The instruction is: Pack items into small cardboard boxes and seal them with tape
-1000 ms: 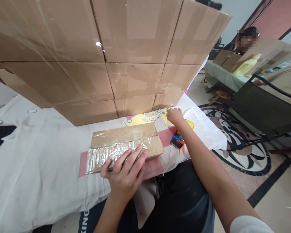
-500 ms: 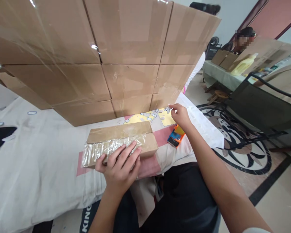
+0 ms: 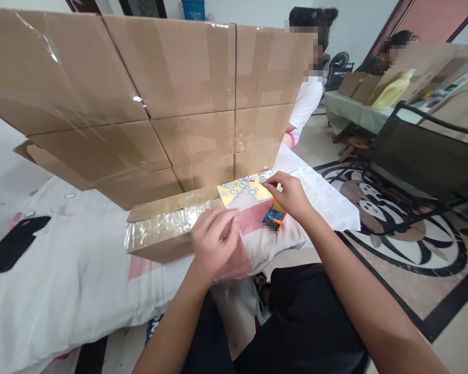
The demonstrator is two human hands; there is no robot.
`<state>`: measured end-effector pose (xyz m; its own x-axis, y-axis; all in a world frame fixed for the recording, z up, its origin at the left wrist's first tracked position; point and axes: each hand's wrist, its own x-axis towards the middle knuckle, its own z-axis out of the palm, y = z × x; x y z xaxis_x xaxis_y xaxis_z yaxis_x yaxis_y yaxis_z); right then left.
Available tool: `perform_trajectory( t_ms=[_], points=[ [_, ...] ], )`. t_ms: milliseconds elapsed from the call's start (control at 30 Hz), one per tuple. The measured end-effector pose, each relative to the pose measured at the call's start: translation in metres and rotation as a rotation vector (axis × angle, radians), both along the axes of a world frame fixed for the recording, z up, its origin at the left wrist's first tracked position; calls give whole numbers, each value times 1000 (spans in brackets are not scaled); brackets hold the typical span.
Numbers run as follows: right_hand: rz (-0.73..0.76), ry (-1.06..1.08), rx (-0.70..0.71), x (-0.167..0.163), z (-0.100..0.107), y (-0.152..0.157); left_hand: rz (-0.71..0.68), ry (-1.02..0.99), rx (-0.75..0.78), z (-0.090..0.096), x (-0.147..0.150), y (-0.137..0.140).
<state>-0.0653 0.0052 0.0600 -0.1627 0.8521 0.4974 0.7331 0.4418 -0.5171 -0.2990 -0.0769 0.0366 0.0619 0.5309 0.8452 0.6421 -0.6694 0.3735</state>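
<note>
Taking the picture as a clock, the person's left hand is just below the middle, near seven o'clock, smeared by motion; its fingers are bent and its thumb lies close to the forefinger, but the blur leaves it unclear whether the tips meet. No held thing can be made out in it, and it overlaps the right end of the taped cardboard box in view, so I cannot tell whether it touches. The box lies on the pale cloth, at eight o'clock from the middle and mostly at nine to ten from that hand. At two o'clock from the left hand is the right hand, its thumb and forefinger brought together over the yellow patterned patch; anything between the tips is too small to tell. An orange-and-blue packet lies near the right hand at its seven to eight o'clock. The stacked cartons fill ten to one. Half a second earlier the left hand lay spread on the box; now its fingers are drawn in at the box's end. The box now covers part of the cartons' lower edge, where a strip of cloth showed between them, and more of its near side is visible. The right hand keeps to the same patch, and a person's white sleeve has come into fuller view at one to two o'clock.
</note>
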Motion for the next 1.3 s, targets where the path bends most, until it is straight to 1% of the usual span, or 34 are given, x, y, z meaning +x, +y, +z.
perform_trajectory(
  t_ms=[67,133,200,267,367,500,600,700,767,833,867,900,933,1033,1067,1100,1200,1300],
  points=[
    [82,7,28,-3,5,-9,-33,1,-194,17,25,17],
    [152,13,59,-5,11,-17,-34,54,-319,30,43,37],
    [188,14,82,-5,15,-22,-56,102,-385,38,52,53],
    [173,8,88,-2,17,-22,-60,77,-402,41,52,61],
    [72,-20,49,7,13,-7,-32,-62,-400,41,45,62],
    [-96,-77,-65,13,-2,32,-12,-147,-419,41,34,53],
    [-189,-98,-159,3,-14,58,-17,-161,-417,43,28,47],
    [-288,-124,-274,-13,-21,74,-13,-166,-417,45,22,43],
    [-378,-167,-309,-21,-20,78,3,-167,-421,46,17,42],
    [-417,-171,-291,-27,-14,77,31,-166,-422,46,12,41],
    [-380,-138,-264,-30,-9,74,48,-157,-416,45,9,40],
    [-294,-81,-231,-33,-2,70,66,-140,-405,45,6,39],
    [-160,-13,-199,-37,5,64,83,-115,-389,45,4,38],
    [312,167,-151,-52,29,37,113,-46,-326,44,-5,36],
    [424,198,-144,-59,35,27,118,-32,-305,43,-7,35],
    [500,216,-130,-65,39,18,122,-23,-284,43,-9,34],
    [595,248,-72,-80,44,0,129,6,-241,43,-13,31],
    [620,258,-62,-82,41,-4,126,13,-246,44,-14,29]
  ],
)
